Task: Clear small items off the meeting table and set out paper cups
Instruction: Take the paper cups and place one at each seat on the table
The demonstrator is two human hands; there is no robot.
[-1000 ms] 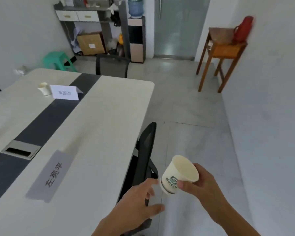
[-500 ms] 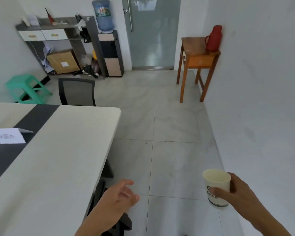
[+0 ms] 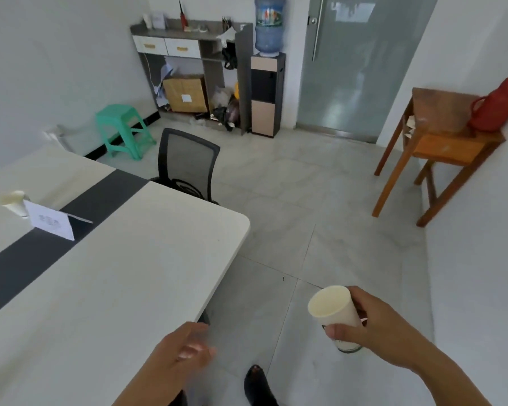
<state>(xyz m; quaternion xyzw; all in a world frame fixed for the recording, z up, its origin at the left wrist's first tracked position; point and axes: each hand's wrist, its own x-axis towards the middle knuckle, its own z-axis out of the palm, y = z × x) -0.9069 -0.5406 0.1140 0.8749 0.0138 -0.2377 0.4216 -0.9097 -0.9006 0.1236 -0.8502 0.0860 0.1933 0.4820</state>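
Note:
My right hand (image 3: 376, 332) grips an empty white paper cup (image 3: 333, 310) with a green logo, held tilted over the floor to the right of the meeting table (image 3: 147, 273). My left hand (image 3: 182, 353) hovers over the table's near right edge, blurred, fingers loosely curled and holding nothing. A second paper cup (image 3: 14, 202) stands at the table's far left, just behind a folded white name card (image 3: 52, 224) on the dark centre strip.
A black mesh chair (image 3: 186, 164) sits at the table's far end. A green stool (image 3: 122, 128), a shelf unit (image 3: 194, 68) and a water dispenser (image 3: 267, 68) line the back wall. A wooden side table (image 3: 440, 142) with a red flask (image 3: 499, 105) stands at right. My shoe (image 3: 257, 382) is on the tiled floor.
The view swung right and then back left, bringing the far cup and name card back into sight. My right hand kept the cup, now tilted; my left hand stayed empty near the table edge.

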